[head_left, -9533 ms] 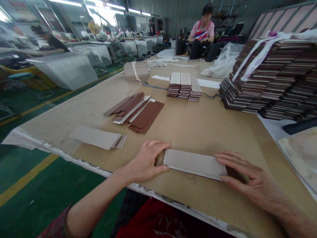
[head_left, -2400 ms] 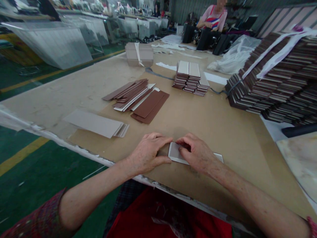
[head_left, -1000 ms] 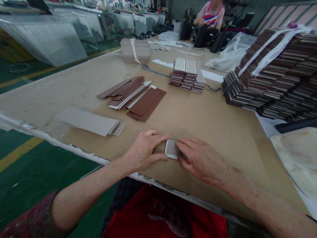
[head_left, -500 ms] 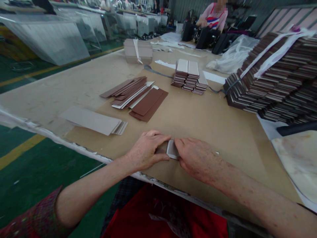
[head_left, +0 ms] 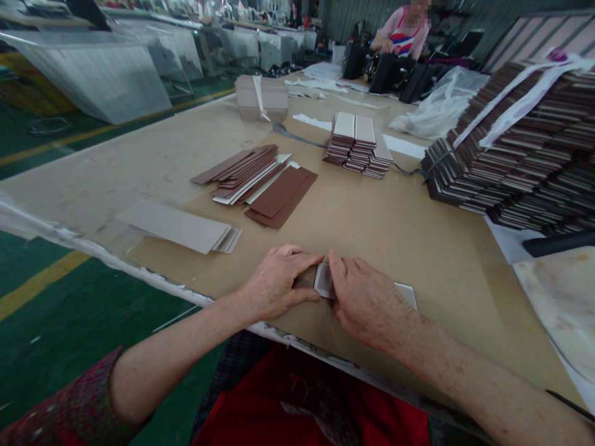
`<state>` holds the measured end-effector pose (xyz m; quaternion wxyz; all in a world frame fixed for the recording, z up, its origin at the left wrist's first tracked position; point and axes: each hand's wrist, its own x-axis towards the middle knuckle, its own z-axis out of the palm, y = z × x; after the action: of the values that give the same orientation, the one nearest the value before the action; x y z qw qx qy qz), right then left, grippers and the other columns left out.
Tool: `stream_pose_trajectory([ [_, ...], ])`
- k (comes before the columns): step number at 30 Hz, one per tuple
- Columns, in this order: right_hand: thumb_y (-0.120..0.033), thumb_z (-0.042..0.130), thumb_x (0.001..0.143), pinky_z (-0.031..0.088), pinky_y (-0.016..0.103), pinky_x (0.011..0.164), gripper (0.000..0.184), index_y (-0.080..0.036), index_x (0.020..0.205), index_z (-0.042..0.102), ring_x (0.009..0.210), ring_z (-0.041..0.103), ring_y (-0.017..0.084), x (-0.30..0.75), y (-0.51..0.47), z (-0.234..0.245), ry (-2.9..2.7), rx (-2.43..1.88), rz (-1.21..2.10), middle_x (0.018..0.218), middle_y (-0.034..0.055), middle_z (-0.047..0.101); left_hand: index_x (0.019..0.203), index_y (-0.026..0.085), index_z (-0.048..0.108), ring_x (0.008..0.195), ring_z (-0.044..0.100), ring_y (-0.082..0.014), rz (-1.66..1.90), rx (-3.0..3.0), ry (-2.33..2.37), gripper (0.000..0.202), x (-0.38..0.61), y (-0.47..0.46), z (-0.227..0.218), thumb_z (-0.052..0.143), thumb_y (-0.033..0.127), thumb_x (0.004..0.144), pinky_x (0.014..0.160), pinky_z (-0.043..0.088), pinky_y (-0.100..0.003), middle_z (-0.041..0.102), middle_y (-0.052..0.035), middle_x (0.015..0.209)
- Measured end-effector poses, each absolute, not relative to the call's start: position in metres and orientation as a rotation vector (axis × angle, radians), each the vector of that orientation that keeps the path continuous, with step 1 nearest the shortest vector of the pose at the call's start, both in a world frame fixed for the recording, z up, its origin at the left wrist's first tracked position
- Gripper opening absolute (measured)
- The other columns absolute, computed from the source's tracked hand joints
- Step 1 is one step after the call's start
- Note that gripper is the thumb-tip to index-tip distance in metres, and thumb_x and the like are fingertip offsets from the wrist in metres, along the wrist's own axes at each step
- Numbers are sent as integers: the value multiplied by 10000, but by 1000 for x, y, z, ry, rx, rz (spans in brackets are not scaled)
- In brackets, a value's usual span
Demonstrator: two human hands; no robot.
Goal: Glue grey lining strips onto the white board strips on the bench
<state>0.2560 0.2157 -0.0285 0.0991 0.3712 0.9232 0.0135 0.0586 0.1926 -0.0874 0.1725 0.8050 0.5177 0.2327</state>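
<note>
A narrow strip of board (head_left: 325, 282), grey-brown with a pale edge, lies flat on the table in front of me. My left hand (head_left: 281, 282) holds its left end, thumb along the near edge and fingers along the far edge. Across its middle rests my right hand (head_left: 369, 297), fingers and thumb closed about the strip and covering most of it. The right end of the strip shows pale beyond the back of that hand.
Loose brown strips (head_left: 279, 195) lie fanned ahead, with grey strips (head_left: 186, 226) to the left. Beyond are a small stack of boards (head_left: 353, 145) and a tied grey bundle (head_left: 263, 99). A tall tied pile (head_left: 515, 155) stands at right. A person (head_left: 402, 34) works at the far end.
My right hand has shifted slightly, its fingers straighter on the strip, and more of the strip's right end now shows. My left hand stays at the left end.
</note>
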Motion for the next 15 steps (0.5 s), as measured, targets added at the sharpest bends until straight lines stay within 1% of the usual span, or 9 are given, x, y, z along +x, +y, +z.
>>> stream_pose_trajectory([
  [2,-130,573,831,536,400,873,697,57,1453,318,1058,589,313,257,215,-31,2726,1107,58,1211,231,617,1367,232,535,1176,532,-267,660,2281,1474,656,59,193,-88,772,474,804,1004,446,-459,657,-65,1252],
  [4,-140,570,830,533,401,881,701,56,1455,320,1062,586,315,257,214,-32,2731,1116,66,1220,235,613,1364,232,538,1178,532,-266,663,2274,1475,654,59,192,-88,774,471,803,1009,445,-462,653,-65,1257],
  [11,-174,567,808,538,404,855,717,58,1446,336,1025,589,317,260,212,-36,2805,1144,86,1181,229,624,1358,213,549,1171,542,-275,679,2240,1493,676,59,192,-85,806,440,775,996,453,-472,648,-91,1250],
  [15,-173,535,826,539,407,849,699,48,1453,319,1002,600,308,263,214,-39,2824,1148,37,1146,214,632,1350,212,557,1167,544,-278,667,2224,1501,677,61,192,-84,817,429,764,991,457,-477,654,-92,1235],
])
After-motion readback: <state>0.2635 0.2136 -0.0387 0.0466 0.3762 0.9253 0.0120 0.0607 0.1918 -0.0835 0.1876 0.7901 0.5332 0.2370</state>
